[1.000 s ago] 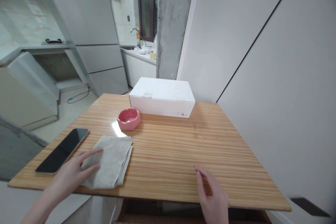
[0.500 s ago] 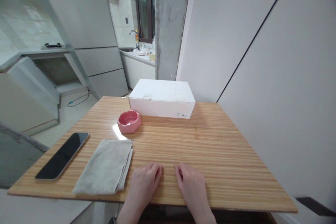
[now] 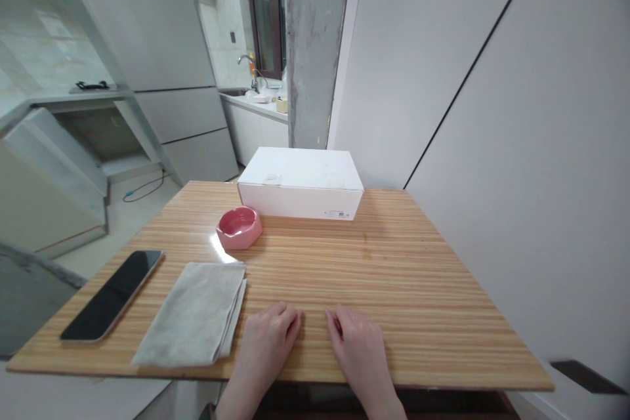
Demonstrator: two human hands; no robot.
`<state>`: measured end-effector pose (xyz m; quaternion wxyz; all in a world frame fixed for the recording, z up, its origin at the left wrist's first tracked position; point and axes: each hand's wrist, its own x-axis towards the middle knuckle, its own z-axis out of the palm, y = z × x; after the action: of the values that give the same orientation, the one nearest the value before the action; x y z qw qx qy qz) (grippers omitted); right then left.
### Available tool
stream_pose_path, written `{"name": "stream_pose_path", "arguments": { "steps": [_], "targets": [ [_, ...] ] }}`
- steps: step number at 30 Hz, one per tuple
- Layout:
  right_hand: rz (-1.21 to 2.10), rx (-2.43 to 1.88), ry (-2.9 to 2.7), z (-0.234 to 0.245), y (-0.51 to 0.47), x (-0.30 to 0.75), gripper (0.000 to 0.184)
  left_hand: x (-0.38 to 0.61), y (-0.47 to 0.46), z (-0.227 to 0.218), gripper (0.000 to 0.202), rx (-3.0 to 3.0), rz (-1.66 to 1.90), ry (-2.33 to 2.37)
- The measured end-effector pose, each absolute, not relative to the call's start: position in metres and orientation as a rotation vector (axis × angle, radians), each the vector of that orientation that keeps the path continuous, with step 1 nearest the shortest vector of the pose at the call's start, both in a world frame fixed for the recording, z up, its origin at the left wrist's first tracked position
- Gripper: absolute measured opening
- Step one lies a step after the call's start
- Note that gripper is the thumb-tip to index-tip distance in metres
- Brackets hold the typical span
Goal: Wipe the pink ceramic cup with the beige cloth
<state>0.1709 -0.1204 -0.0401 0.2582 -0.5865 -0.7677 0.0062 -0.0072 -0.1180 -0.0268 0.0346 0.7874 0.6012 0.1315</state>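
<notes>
My left hand (image 3: 270, 336) rests on the front part of the wooden table (image 3: 344, 262), its fingers curled in and nothing seen in it. Just left of it lies a folded grey-green cloth (image 3: 191, 312), close to the hand but apart from it. My right hand (image 3: 355, 336) rests on the table in the same way, curled closed, a short gap from the left. Further left, a black-screened phone (image 3: 112, 296) lies flat. Beyond the cloth stands a pink ashtray (image 3: 239, 228) with angular sides. The undersides of my fingers are hidden.
A white box (image 3: 300, 184) stands at the table's far edge, just behind the ashtray. A pale wall (image 3: 516, 164) runs along the right side. Past the table are a concrete pillar (image 3: 315, 52), a tall cabinet (image 3: 142, 20) and a sink counter (image 3: 260, 108) with a tap.
The whole view has shifted slightly, so things sit a little further left. Both hands keep the same pose on the table, and no object has been moved.
</notes>
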Motion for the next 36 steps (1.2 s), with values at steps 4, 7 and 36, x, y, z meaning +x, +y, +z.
{"name": "stream_pose_path", "arguments": {
  "steps": [4,7,36],
  "targets": [
    [0.030,-1.589,-2.075,-0.0394,-0.1221,0.1715,0.033,-0.0074,-0.1183,-0.0267,0.033,2.397,0.421,1.845],
    [0.034,-1.589,-2.074,-0.0394,-0.1230,0.1718,0.033,-0.0082,-0.1180,-0.0274,0.032,2.377,0.444,1.846],
    [0.095,-1.604,-2.069,-0.0334,-0.1246,0.1711,0.029,-0.0093,-0.1170,-0.0252,0.029,2.356,0.460,1.851]
  ]
}}
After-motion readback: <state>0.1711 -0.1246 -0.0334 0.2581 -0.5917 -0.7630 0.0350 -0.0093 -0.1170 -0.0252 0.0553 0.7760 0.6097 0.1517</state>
